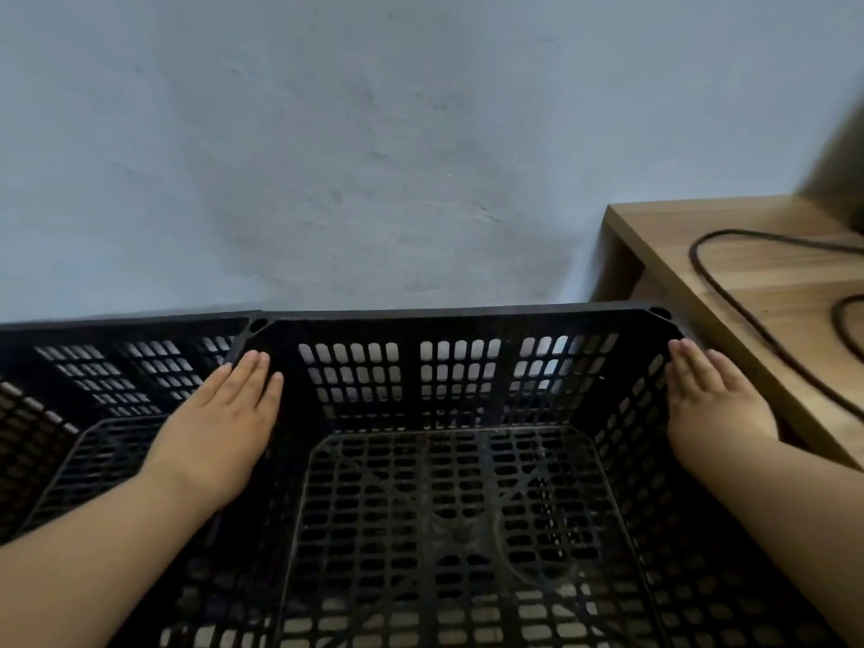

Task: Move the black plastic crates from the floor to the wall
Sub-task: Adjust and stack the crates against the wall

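Black crate [460,316]: against the far wall [374,156], second crate [121,329] touching its left.
Left hand [219,423]: flat on left rim, fingers straight.
Right hand [715,399]: flat on right rim, fingers straight.

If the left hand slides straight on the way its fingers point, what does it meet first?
Most likely the far-left corner of the crate, just ahead of the left hand; the wall stands close behind, though depth is unclear.
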The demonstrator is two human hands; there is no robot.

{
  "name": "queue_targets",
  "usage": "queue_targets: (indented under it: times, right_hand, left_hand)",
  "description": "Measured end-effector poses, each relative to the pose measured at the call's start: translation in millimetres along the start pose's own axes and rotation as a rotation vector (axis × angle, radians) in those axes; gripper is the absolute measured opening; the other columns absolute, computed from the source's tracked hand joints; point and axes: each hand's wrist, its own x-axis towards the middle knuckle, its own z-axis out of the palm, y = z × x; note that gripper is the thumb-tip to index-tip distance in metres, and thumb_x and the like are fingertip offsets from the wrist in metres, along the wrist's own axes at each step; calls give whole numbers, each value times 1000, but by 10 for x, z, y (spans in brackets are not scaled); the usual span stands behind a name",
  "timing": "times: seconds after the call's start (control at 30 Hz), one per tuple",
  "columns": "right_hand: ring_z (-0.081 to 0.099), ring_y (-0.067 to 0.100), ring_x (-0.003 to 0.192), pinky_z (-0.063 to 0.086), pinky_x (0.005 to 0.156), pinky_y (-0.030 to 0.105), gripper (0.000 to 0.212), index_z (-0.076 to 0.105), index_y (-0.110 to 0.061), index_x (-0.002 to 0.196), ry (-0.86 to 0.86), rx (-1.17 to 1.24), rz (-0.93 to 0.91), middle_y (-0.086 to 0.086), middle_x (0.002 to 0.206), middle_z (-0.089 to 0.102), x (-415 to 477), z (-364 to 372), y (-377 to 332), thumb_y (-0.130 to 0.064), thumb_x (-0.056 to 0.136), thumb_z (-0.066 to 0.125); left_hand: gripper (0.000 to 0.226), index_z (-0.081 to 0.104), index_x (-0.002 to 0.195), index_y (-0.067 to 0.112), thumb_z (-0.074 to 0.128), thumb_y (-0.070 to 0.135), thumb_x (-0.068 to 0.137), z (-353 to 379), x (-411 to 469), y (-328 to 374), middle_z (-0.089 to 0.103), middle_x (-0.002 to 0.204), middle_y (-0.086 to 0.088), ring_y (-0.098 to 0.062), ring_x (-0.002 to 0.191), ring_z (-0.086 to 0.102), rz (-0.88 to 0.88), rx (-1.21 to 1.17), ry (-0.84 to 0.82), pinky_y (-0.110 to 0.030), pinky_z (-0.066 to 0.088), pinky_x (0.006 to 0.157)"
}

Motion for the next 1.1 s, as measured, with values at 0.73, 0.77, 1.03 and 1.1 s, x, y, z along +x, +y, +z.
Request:
queue_targets:
  times: [0.73, 0.77, 1.03, 1.1]
  right_hand:
    - [-17, 23, 145, -9, 117, 39, 58, -7, -5, 147, 188, 91, 138, 12, 156, -19, -857, -1445, 1677, -24, 96, 12]
    - [-16, 23, 145, -7, 117, 40, 59, -6, -5, 147, 198, 77, 141, 12, 157, -18, -843, -1570, 1741, -27, 96, 14]
    - [-11, 23, 146, -35, 101, 41, 59, 8, -11, 149, 412, 21, 11, 12, 158, -12, -725, -2736, 1630, -34, 96, 18]
    - [-12, 24, 146, -8, 117, 41, 57, 9, -12, 149, 415, 42, -77, 14, 158, -13, -783, -3053, 1435, -32, 96, 19]
  left_hand:
    - [77, -13, 145, 7, 39, 8, 89, -1627, -708, -1511, -13, 157, -15, -23, 145, -15, -102, -64, 145, -34, -10, 115]
    - [78, -13, 146, 7, 40, 8, 88, -1686, -692, -1641, -13, 157, -15, -23, 145, -15, -110, -66, 157, -34, -10, 115]
    - [82, -17, 144, 9, 41, 8, 87, -1571, -789, -2784, -17, 157, -13, -22, 144, -18, -198, -27, 106, -32, -13, 113]
    - [83, -20, 143, 10, 40, 6, 86, -1390, -844, -3061, -18, 157, -12, -20, 143, -20, -236, -44, 91, -31, -15, 111]
